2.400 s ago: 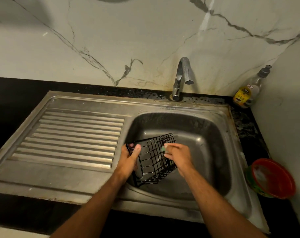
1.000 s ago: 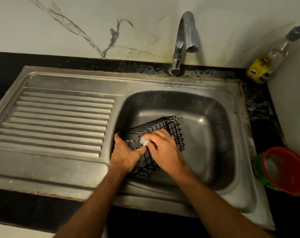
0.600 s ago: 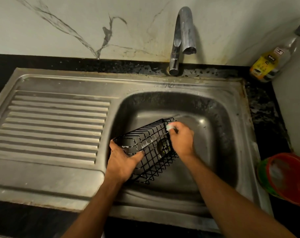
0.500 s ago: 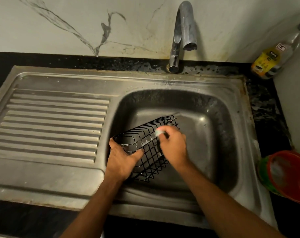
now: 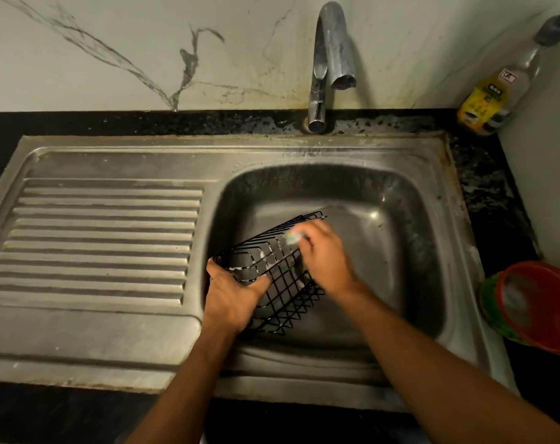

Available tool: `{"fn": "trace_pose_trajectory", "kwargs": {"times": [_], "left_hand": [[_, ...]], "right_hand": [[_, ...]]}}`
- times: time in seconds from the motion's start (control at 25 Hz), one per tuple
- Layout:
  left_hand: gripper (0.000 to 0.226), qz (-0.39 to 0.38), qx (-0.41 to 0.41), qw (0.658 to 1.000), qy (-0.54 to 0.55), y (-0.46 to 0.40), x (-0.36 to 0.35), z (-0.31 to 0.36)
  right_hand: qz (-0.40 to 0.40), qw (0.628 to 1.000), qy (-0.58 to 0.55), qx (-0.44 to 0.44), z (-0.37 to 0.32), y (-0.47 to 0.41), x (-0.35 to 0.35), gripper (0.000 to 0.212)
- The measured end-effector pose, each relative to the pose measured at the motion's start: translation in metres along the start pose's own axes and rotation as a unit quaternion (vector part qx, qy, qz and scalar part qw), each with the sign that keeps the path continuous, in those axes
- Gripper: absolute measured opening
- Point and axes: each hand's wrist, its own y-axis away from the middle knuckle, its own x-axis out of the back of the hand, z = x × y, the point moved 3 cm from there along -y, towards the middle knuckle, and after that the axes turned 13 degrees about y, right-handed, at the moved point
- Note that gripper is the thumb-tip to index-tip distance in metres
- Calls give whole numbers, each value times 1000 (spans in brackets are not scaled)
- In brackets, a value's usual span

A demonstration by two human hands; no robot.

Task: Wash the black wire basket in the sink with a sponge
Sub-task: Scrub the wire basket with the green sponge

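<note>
The black wire basket (image 5: 273, 274) lies tilted on its side in the steel sink (image 5: 397, 251), at the bowl's left front. My left hand (image 5: 230, 296) grips its near left corner and holds it steady. My right hand (image 5: 326, 254) presses a small pale green sponge (image 5: 294, 237) against the basket's upper wires near the far end. White suds cling to a few wires. Most of the sponge is hidden under my fingers.
The tap (image 5: 333, 59) stands behind the bowl with no water running. A ribbed drainboard (image 5: 96, 241) fills the left side. A soap bottle (image 5: 493, 97) stands at the back right corner, and a red and green tub (image 5: 538, 306) sits right of the sink.
My right hand has rubbed the sponge back and forth along the basket's upper wires, now sitting near the far end. My left hand keeps its grip on the near corner.
</note>
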Motion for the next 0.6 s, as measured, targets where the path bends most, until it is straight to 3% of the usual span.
{"fn": "trace_pose_trajectory", "kwargs": {"times": [0.08, 0.12, 0.28, 0.36, 0.48, 0.6], "left_hand": [[120, -3, 4, 1000, 4, 0, 0, -1], [119, -2, 3, 1000, 2, 1, 0, -1], [119, -6, -1, 1000, -6, -1, -1, -5], [112, -10, 0, 1000, -10, -1, -1, -4], [120, -7, 1, 1000, 3, -2, -1, -5], [121, -12, 5, 1000, -8, -1, -1, -5]], "right_hand": [[-5, 990, 0, -140, 34, -13, 3, 19], [2, 989, -8, -149, 34, -16, 4, 18], [-27, 994, -86, 58, -64, 9, 12, 14], [-26, 989, -80, 120, -76, 19, 12, 15], [-8, 1000, -22, -6, -20, -8, 3, 18], [-17, 984, 29, -175, 50, -36, -7, 18]]}}
